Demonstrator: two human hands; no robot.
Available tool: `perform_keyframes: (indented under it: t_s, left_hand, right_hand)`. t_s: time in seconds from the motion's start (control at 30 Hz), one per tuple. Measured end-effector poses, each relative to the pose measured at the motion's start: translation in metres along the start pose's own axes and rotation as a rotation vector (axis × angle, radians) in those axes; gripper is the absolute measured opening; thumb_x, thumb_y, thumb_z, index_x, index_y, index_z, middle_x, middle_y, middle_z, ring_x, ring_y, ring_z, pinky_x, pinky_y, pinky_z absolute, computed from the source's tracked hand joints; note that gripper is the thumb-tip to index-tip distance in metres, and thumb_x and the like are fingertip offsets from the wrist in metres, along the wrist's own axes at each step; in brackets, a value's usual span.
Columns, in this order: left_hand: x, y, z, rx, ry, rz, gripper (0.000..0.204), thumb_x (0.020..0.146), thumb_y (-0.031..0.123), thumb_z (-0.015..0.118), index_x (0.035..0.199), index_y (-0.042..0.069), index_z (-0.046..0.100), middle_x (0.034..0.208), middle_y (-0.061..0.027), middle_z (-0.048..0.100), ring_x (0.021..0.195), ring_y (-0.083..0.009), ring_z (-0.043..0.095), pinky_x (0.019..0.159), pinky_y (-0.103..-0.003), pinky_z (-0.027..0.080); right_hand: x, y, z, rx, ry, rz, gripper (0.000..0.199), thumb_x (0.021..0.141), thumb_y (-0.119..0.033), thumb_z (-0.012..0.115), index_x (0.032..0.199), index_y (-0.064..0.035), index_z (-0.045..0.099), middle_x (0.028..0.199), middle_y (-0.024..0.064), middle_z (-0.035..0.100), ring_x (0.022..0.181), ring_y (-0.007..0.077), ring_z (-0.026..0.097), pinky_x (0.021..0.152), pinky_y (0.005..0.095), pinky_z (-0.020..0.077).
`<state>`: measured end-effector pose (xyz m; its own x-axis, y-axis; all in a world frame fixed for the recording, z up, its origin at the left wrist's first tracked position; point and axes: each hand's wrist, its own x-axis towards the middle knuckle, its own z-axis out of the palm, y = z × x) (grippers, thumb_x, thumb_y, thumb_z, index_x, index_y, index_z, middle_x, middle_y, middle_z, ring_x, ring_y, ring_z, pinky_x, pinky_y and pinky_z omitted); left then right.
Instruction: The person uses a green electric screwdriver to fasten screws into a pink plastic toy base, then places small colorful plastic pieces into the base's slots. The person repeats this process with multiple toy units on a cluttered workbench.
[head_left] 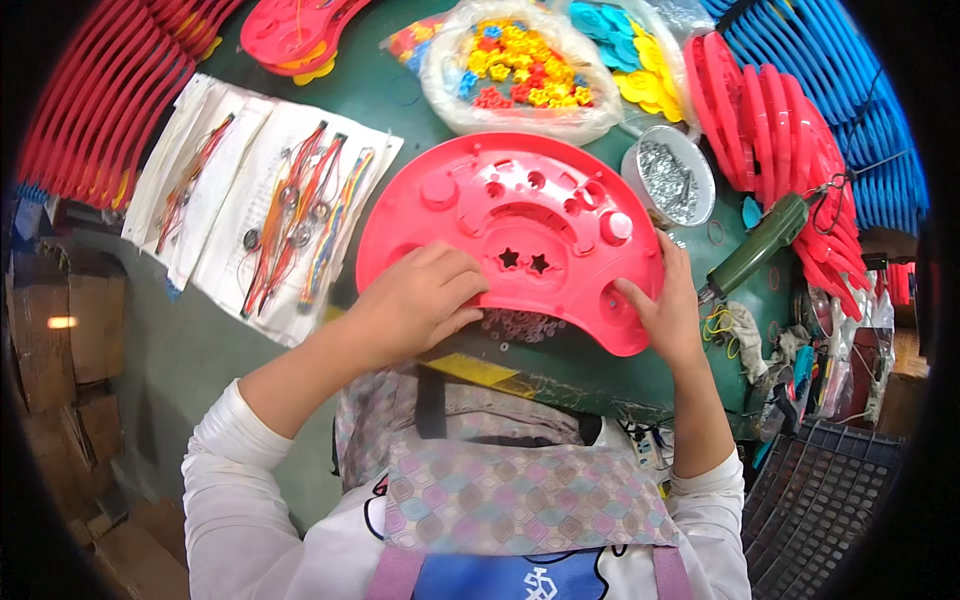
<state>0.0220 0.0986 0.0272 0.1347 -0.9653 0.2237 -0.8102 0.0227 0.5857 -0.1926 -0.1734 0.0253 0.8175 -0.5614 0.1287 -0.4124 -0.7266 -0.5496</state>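
Observation:
A pink, curved plastic toy shell [400, 215] lies on the green table in front of me, with two star-shaped holes and moulded posts and recesses. My right hand [668, 305] grips its right end, thumb on the face and fingers along the outer rim. Over the near left edge of the shell, my left hand [425, 300] is closed with bent fingers. Whatever its fingertips may hold is hidden. A pile of small clear rings [520, 326] sits beside that hand, partly under the shell's near edge.
Wires with small round parts [290, 215] lie on paper at left. A bowl of screws [668, 180], a green electric screwdriver [760, 245] and stacked pink shells [780, 130] stand at right. Behind is a bag of star and flower pieces [520, 65]. Yellow tape [470, 370] marks the near edge.

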Motion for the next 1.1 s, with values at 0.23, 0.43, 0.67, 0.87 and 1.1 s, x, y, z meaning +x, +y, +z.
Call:
perform_keyframes:
  t_s: [0.23, 0.43, 0.67, 0.87, 1.1]
  left_hand:
    - [0.059, -0.016, -0.056, -0.266, -0.043, -0.243, 0.024, 0.092, 0.020, 0.071, 0.106, 0.001, 0.069, 0.104, -0.0162, 0.070, 0.097, -0.0352, 0.067, 0.086, -0.042, 0.053]
    - [0.155, -0.118, -0.070, 0.450, 0.243, -0.309, 0.019, 0.086, 0.021, 0.075, 0.095, 0.004, 0.076, 0.101, -0.0136, 0.071, 0.098, -0.0291, 0.068, 0.085, -0.041, 0.055]
    - [0.187, -0.152, -0.035, 0.844, 0.187, -0.369, 0.023, 0.081, 0.024, 0.078, 0.092, 0.004, 0.077, 0.103, -0.0126, 0.068, 0.104, -0.0324, 0.063, 0.091, -0.041, 0.053]
    - [0.128, -0.102, -0.052, 0.391, 0.401, -0.014, 0.021, 0.084, 0.014, 0.075, 0.098, 0.000, 0.070, 0.102, -0.0142, 0.063, 0.096, -0.0330, 0.061, 0.084, -0.044, 0.051]
    - [0.051, -0.019, 0.001, 0.239, 0.068, 0.149, 0.017, 0.081, 0.010, 0.071, 0.092, 0.001, 0.062, 0.100, -0.0129, 0.061, 0.094, -0.0307, 0.061, 0.081, -0.042, 0.051]
  right_hand:
    - [0.095, -0.040, -0.009, -0.004, 0.001, -0.262, 0.032, 0.089, -0.009, 0.075, 0.120, -0.0027, 0.067, 0.100, 0.0105, 0.066, 0.089, 0.0232, 0.068, 0.076, 0.0314, 0.0522]
    - [0.226, -0.068, 0.079, -0.076, 0.036, -0.531, 0.016, 0.091, -0.021, 0.068, 0.100, -0.0093, 0.074, 0.098, 0.0118, 0.071, 0.095, 0.0333, 0.069, 0.080, 0.0476, 0.0549]
    - [0.278, -0.077, 0.131, -0.295, -0.057, -0.413, 0.015, 0.086, -0.014, 0.065, 0.096, -0.0078, 0.073, 0.096, 0.0161, 0.074, 0.096, 0.0352, 0.070, 0.082, 0.0488, 0.0555]
    - [0.184, -0.082, 0.057, 0.313, 0.037, -0.460, 0.024, 0.089, -0.014, 0.077, 0.110, -0.0022, 0.071, 0.091, 0.0122, 0.073, 0.077, 0.0248, 0.068, 0.072, 0.0338, 0.0545]
    - [0.038, -0.061, 0.042, 0.014, -0.167, -0.570, 0.024, 0.082, -0.011, 0.078, 0.105, -0.0075, 0.072, 0.096, 0.0077, 0.068, 0.083, 0.0269, 0.061, 0.076, 0.0395, 0.0511]
